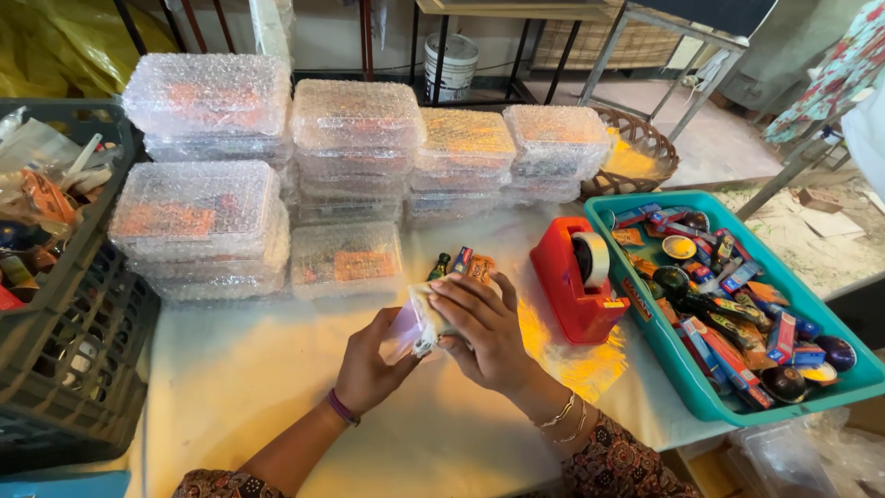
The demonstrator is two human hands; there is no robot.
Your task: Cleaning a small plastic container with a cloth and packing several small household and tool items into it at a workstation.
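At frame centre, the right hand (484,327) lies flat, fingers together, on a small clear plastic pouch of little bottles and packets (433,309); the left hand (369,355) pinches its lower end (best kept taut while pressing).

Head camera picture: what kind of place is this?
Probably a small packing workshop. Stacked bubble-wrapped packs fill the white table, a red tape dispenser stands ready, and a teal plastic tray holds small goods.
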